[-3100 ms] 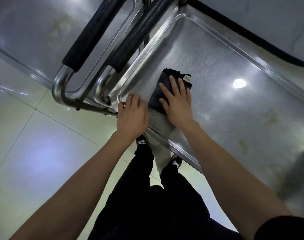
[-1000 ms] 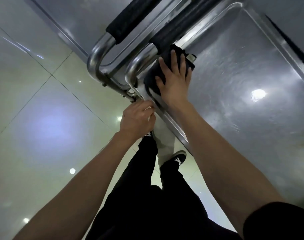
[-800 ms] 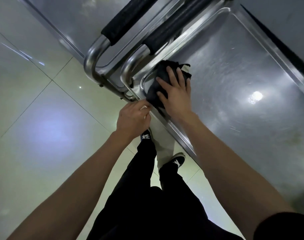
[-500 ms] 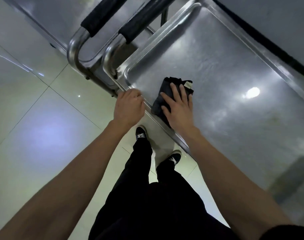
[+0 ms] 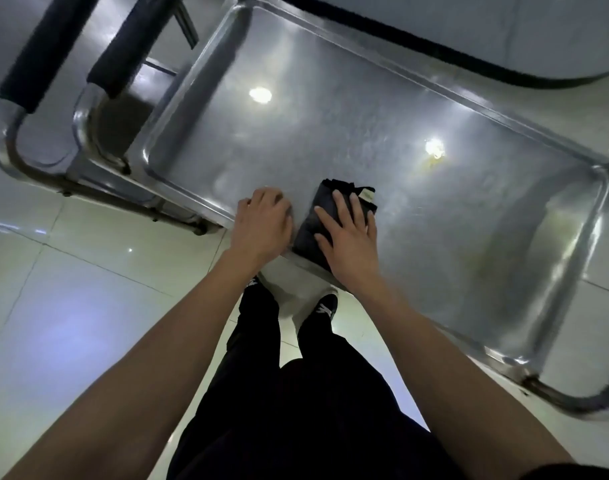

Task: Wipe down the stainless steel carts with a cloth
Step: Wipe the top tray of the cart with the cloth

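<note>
Head view, looking straight down. Stainless steel cart tray top bounded by a raised rolled rim all round; broad bare steel stretching right of the hands to the far corner, with two ceiling lights mirrored in it and faint yellowish smears near the right one. Folded black cloth lying flat just inside the near rim, toward the left half of the tray. Right hand pressed flat on the cloth, fingers straight and spread, curled round nothing. Left hand just beside it, resting on the near rim with fingers bent over the edge; whether it truly clamps the rim cannot be told.

At the tray's left end, a foam-padded handle on a bent steel tube, and close against it the padded handle of a second cart. A dark-edged curved surface along the far rim. Pale tiled floor open to the left. Black trousers and black shoes with white marks below the rim, unreadable. Small pale tag on the cloth, unreadable.
</note>
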Available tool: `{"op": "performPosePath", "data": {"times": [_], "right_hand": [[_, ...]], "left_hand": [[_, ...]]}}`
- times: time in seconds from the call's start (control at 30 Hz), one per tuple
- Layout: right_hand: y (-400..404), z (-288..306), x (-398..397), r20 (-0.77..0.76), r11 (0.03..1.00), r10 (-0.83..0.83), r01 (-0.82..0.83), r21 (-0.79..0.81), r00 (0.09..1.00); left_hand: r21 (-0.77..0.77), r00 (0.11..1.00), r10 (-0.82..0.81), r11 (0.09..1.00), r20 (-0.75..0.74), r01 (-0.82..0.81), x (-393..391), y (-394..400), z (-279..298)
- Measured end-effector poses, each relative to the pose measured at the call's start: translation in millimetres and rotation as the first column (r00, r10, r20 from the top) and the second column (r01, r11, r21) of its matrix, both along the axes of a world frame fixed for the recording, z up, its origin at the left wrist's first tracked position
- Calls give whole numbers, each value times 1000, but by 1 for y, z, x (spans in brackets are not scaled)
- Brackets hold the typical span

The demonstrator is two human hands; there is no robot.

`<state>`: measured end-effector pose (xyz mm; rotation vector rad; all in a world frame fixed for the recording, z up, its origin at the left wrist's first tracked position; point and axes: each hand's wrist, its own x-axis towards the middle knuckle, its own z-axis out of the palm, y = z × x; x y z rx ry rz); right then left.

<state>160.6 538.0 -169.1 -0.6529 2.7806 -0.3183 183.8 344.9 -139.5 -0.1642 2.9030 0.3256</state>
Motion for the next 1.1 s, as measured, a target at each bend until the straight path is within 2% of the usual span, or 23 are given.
{"op": "performPosePath", "data": {"times": [0.2, 0.4, 0.7, 0.87, 0.97, 1.1], "right_hand": [[47, -2, 0, -36, 998, -44, 43, -35, 998], [45, -3, -24, 15, 993, -64, 65, -99, 998], [36, 6, -136, 64, 974, -167, 175, -147, 984], [42, 9, -194, 5, 974, -191, 190, -124, 982], [47, 9, -225, -52, 953, -286, 278, -122, 957], [53, 8, -251, -32, 940, -334, 330, -81, 942]], "left_hand": [[7, 992, -122, 992, 38, 122, -30, 48, 7], [18, 985, -166, 986, 51, 166, -54, 69, 9], [39, 975, -222, 974, 18, 221, -136, 38, -1], [93, 960, -281, 956, 1, 280, -193, 38, -5], [97, 945, -327, 942, 32, 322, -221, 42, -6], [105, 938, -346, 934, 10, 343, -248, 51, -9]]}}
